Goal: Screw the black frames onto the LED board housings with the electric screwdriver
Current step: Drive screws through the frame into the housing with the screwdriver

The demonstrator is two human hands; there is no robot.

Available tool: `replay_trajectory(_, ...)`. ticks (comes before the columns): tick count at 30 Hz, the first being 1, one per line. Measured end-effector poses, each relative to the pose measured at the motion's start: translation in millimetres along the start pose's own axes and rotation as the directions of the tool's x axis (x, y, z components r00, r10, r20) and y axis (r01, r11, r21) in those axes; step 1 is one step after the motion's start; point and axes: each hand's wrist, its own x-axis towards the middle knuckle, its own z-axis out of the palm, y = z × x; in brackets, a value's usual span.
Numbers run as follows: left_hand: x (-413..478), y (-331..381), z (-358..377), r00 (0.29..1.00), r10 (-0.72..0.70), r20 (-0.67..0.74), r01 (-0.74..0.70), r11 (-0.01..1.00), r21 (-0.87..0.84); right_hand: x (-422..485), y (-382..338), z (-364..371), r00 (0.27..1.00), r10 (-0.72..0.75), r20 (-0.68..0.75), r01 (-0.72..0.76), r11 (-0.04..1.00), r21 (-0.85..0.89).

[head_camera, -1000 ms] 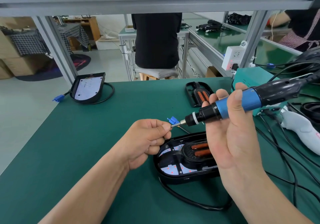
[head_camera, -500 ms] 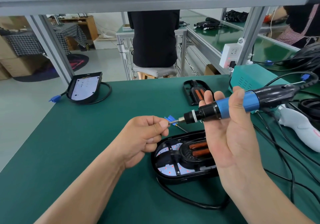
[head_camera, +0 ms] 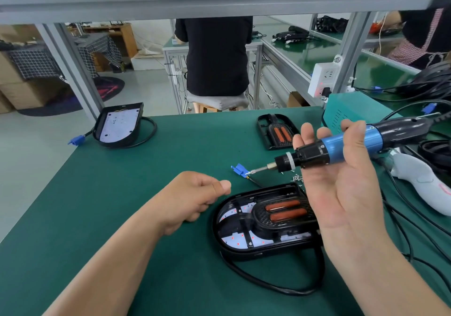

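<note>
The right hand (head_camera: 341, 198) grips the blue-and-black electric screwdriver (head_camera: 332, 146), centre right. The left hand (head_camera: 192, 198) is curled — whether it holds anything, I cannot tell.

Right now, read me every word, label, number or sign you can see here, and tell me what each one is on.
Nothing here reads as legible text.
white handheld tool: red marking, too blurred to read.
LED board in the far housing: faint dark marks, too small to read.
power strip: sockets and a red light, lettering not legible.
electric screwdriver: a small dot on its blue body, no readable label.
</note>
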Motion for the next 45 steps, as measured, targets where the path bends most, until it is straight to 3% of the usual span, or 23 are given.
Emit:
replay_trajectory(6, -3, 2, -2, 0.995, -0.013, 0.101, -0.014, 0.965, 0.261, 14, -15, -10, 0.997, -0.045, -0.055, 0.042, 0.998, -0.054)
replay_trajectory(14, 0, -3, -3, 0.996, 0.087, 0.036, -0.093, 0.961, 0.260, 21, -21, -13, 0.994, -0.046, -0.100, 0.037, 0.995, -0.093)
replay_trajectory(24, 6, -7, -14, 0.969, 0.173, -0.176, -0.120, 0.954, 0.274, 17, -30, -14, 0.996, -0.052, 0.076, 0.068, 0.973, -0.219)
replay_trajectory(34, 6, -7, -14, 0.962, 0.197, -0.191, -0.130, 0.939, 0.317, 7, -29, -8, 0.959, -0.031, 0.283, 0.124, 0.940, -0.317)
replay_trajectory(45, 6, -8, -14, 0.960, 0.209, -0.185, -0.143, 0.937, 0.318, 3, -24, -6, 0.946, -0.009, 0.323, 0.130, 0.925, -0.357)
